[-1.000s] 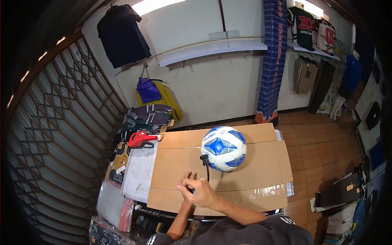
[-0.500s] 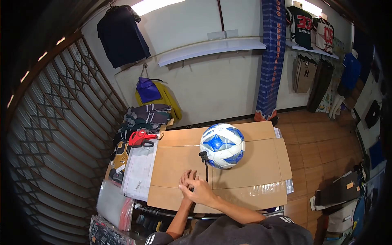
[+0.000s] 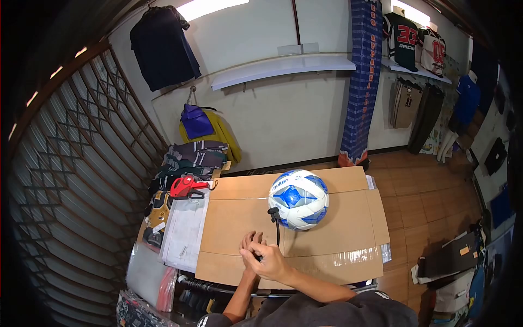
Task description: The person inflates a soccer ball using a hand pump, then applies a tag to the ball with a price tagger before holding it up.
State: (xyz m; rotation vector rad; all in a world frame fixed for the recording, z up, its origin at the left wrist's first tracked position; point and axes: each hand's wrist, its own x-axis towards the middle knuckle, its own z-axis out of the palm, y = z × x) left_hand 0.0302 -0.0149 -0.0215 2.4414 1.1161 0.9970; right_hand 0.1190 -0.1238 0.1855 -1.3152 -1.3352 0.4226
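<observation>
In the head view, the right hand point(image 3: 271, 264) and left hand point(image 3: 251, 241) meet over the near edge of a cardboard sheet point(image 3: 234, 220); the right fingers are curled inward, the left ones bent and close together, partly covered by the right; I cannot tell whether either set is clamped on anything; a black tube point(image 3: 278, 234) runs up from beside the right hand to a dark end piece point(image 3: 273, 215) overlapping the ball's near-left edge, contact unclear; the white and blue ball point(image 3: 298, 200) sits on the cardboard, beyond the hands and to their right; a red tool point(image 3: 187, 187) lies left of the cardboard, near paper sheets point(image 3: 184, 231) and folded clothes point(image 3: 197, 157).
</observation>
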